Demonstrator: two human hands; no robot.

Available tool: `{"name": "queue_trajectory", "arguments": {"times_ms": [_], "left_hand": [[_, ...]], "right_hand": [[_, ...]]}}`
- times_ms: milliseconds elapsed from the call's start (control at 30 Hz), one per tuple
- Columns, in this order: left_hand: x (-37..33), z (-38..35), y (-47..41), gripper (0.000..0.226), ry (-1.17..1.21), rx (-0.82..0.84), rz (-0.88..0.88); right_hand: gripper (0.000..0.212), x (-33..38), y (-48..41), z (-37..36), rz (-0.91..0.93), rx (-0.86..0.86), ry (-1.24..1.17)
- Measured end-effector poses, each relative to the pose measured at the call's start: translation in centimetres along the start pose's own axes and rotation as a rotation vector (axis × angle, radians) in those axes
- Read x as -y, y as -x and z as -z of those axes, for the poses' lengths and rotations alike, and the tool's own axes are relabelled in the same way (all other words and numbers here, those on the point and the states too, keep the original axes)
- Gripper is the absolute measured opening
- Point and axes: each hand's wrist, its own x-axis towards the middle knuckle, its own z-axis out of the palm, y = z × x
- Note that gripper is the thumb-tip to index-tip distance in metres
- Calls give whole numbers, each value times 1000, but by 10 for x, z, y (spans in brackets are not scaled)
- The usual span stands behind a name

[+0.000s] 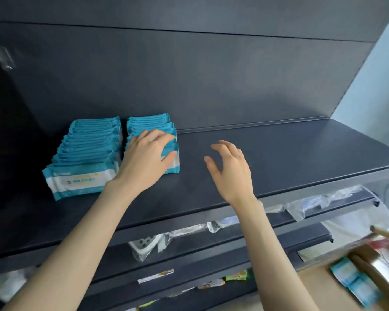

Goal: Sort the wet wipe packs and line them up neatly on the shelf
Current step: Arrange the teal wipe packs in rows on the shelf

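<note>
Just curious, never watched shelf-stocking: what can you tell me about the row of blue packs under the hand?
The right row of wipe packs holds soft teal-and-white plastic packets standing on edge, front to back, on the dark shelf, beside a longer left row. The left hand lies across its front packs.

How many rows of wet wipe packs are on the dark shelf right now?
2. The left row stands near the left end of the shelf; the right row stands beside it, its front packs partly hidden under the left hand.
</note>
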Motion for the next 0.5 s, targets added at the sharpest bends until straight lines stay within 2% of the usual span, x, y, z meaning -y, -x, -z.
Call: {"name": "queue_trajectory", "arguments": {"times_ms": [100,233,400,500], "left_hand": [[-47,-13,10,30,88,-74,-79],[-128,-44,32,32,202,-77,-138],[-238,-96,80,31,390,52,-160],[-297,-130,114,35,453,176,-175]], "right_hand": [[32,-30,27,34,-36,-91,3],[29,-86,82,86,-76,-134,56],[24,-161,169,145,-193,-148,121],[28,-203,224,172,-314,-94,152]]}}
